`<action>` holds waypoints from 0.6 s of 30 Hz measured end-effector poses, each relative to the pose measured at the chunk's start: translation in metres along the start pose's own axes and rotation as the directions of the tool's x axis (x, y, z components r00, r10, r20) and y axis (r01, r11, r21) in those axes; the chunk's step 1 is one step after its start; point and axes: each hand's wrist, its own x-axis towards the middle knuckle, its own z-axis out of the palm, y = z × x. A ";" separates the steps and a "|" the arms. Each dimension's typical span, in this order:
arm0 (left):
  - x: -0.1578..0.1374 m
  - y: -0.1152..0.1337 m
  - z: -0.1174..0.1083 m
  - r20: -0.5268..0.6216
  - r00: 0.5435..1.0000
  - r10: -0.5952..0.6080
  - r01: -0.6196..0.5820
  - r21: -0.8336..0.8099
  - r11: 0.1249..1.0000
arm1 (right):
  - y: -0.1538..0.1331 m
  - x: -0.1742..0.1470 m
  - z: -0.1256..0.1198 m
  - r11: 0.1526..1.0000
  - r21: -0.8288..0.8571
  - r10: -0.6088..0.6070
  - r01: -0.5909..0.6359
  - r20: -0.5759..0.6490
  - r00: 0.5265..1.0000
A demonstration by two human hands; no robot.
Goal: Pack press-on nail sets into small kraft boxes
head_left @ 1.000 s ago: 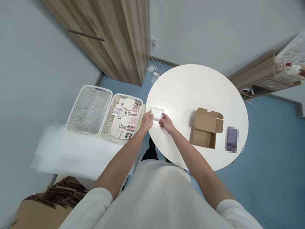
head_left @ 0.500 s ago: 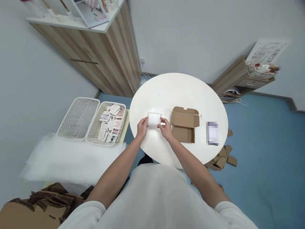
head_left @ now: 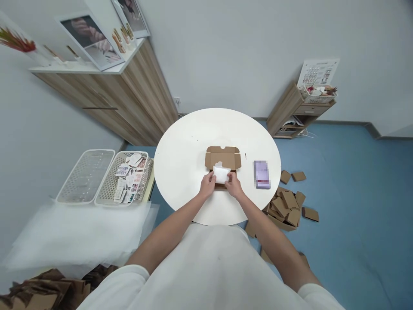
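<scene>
Between my two hands is a small white foam-wrapped packet (head_left: 221, 175), held by its left and right edges. My left hand (head_left: 208, 184) pinches the left side, and my right hand (head_left: 234, 185) grips the right side. Under and behind the packet lies an open brown cardboard box (head_left: 223, 157), its lid folded back away from me. The packet hides most of the box's inside, so I cannot tell whether it touches the bottom. The box rests on a round white table (head_left: 187, 142).
A purple pack (head_left: 262, 174), partly pixelated, lies on the table's right side. Left of the table stand a basket of printed cards (head_left: 124, 178) and another white basket (head_left: 85, 176). White foam sheets (head_left: 77, 234) lie nearer me. Folded cardboard boxes (head_left: 287, 206) sit on the floor at right.
The packet has moved with both hands from the table left of the cardboard box to over the box's open tray. My view has turned toward the right.
</scene>
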 end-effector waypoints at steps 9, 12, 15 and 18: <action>-0.004 0.013 0.016 0.214 0.971 -0.109 -0.029 0.557 0.830 | 0.014 0.001 -0.004 0.951 -0.304 0.085 -0.052 0.097 0.992; -0.006 0.013 0.019 0.267 0.955 -0.129 -0.067 0.618 0.783 | 0.012 0.001 -0.004 0.932 -0.361 0.073 -0.028 0.112 0.991; -0.011 0.014 0.021 0.294 0.951 -0.099 -0.113 0.623 0.774 | 0.010 -0.001 -0.002 0.914 -0.406 0.066 -0.008 0.128 0.990; -0.015 0.016 0.017 0.305 0.951 -0.051 -0.156 0.617 0.771 | 0.005 -0.006 -0.003 0.903 -0.429 0.048 0.009 0.123 0.991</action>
